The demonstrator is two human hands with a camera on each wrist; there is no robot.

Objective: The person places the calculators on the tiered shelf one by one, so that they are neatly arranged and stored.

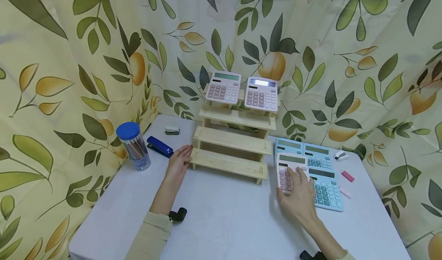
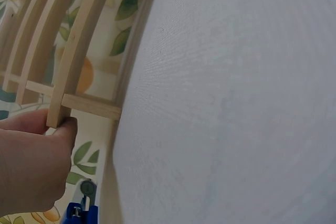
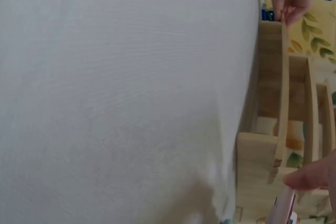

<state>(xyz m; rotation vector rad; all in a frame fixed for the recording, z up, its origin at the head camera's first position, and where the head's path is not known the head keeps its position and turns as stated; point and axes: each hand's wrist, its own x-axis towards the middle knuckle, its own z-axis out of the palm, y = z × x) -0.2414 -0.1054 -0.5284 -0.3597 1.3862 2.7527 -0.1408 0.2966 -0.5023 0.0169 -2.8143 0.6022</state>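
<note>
My left hand [image 1: 177, 166] pinches the left end of the lowest step of a tiered wooden stand [image 1: 228, 163]; the left wrist view shows thumb and fingers around the board's end [image 2: 59, 116]. To the stand's right, my right hand [image 1: 299, 198] grips a pink calculator [image 1: 285, 175], thumb at its left edge and fingers over the keys. It is raised over several blue calculators [image 1: 326, 189] and partly covers them. Only a corner of the pink calculator [image 3: 283, 203] shows in the right wrist view. Two more pink calculators, one left [image 1: 223, 87] and one right [image 1: 261, 94], lean on the top step.
Left of the stand are a blue-lidded jar of pens [image 1: 134, 148], a blue stapler [image 1: 160, 146] and a small white-and-dark item [image 1: 172, 130]. By the right edge lie a small white object [image 1: 341, 155] and two pink blocks [image 1: 347, 176]. A leaf-patterned curtain [image 1: 221, 33] hangs behind.
</note>
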